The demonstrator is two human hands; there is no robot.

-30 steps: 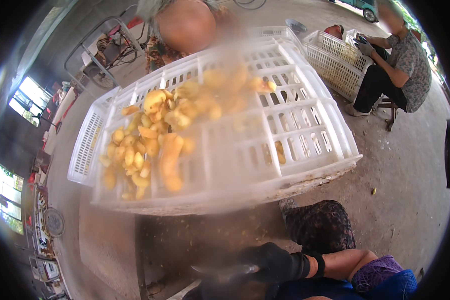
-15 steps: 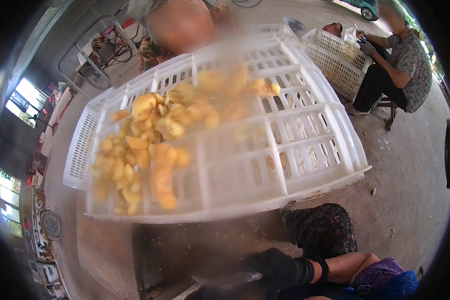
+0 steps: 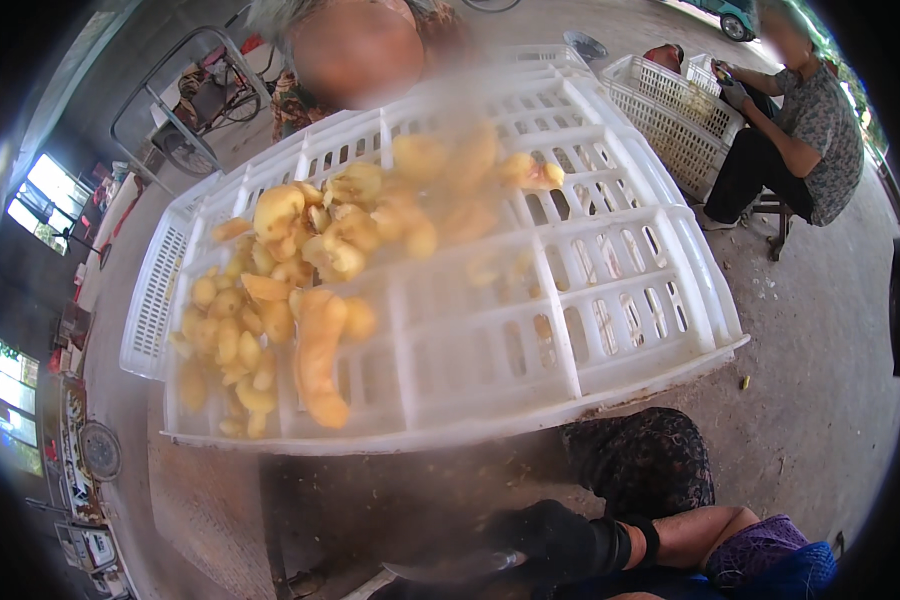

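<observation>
My right hand (image 3: 560, 535), in a black glove, is low in the head view, closed on a knife (image 3: 460, 567) whose blade points left. Haze blurs its fingers and the blade. My left hand cannot be made out. Beyond the knife, a white plastic crate (image 3: 470, 425) with a slotted, ribbed surface fills the middle. Knobbly yellow pieces (image 3: 225, 330), of a kind I cannot tell, are heaped on its left half. A long, curved orange-yellow piece (image 3: 318, 360) lies at the heap's near side. Another piece (image 3: 533, 172) rests farther right.
A person (image 3: 370, 55) faces me across the crate. At the far right another person (image 3: 810, 140) sits on a low stool (image 3: 778, 225), beside stacked white crates (image 3: 670, 120). A metal-framed cart (image 3: 185, 110) stands at the far left. A brown board (image 3: 205, 500) lies at the near left.
The crate and heap appear slightly lower and farther left in the view. My gloved hand and knife stay nearly in place. The seated person's hands have shifted a little.
</observation>
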